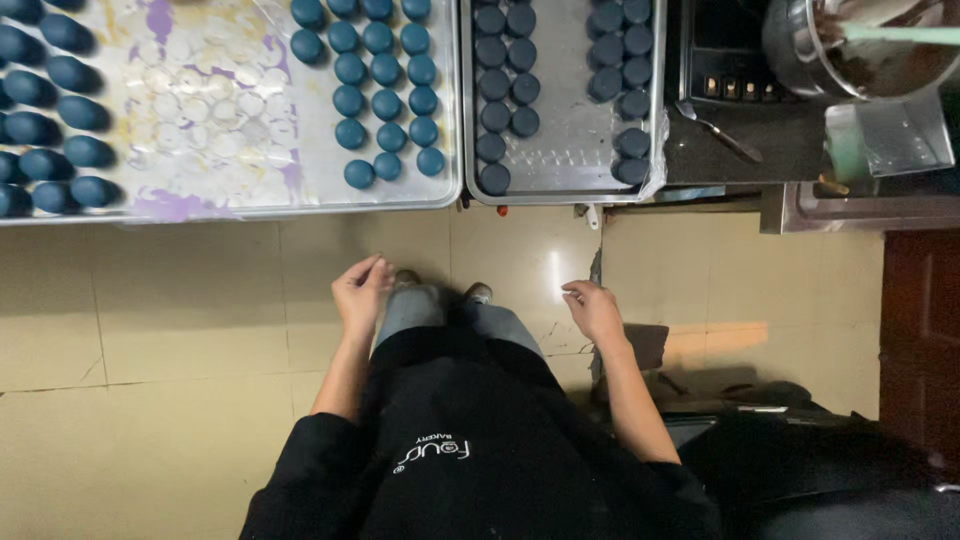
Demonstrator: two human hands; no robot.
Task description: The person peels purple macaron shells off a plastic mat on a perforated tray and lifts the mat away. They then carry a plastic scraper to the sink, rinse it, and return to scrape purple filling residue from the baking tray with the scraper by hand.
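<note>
Both of my hands hang in front of my body, below the table edge and over the tiled floor. My left hand [360,292] has its fingers loosely curled and pinched together, holding nothing I can see. My right hand [592,308] is also loosely curled and empty. Above them, a large metal tray [300,195] carries several round dark blue shells [385,75] in rows, with pale round marks on its liner. A second, smaller tray [560,160] to the right holds several darker round shells [505,70] in two columns.
A spoon [715,130] lies on a dark surface right of the small tray. A metal bowl [860,45] with dark filling and a green-handled tool stands at top right. My shoes [440,290] show on the beige floor. A dark object sits at lower right.
</note>
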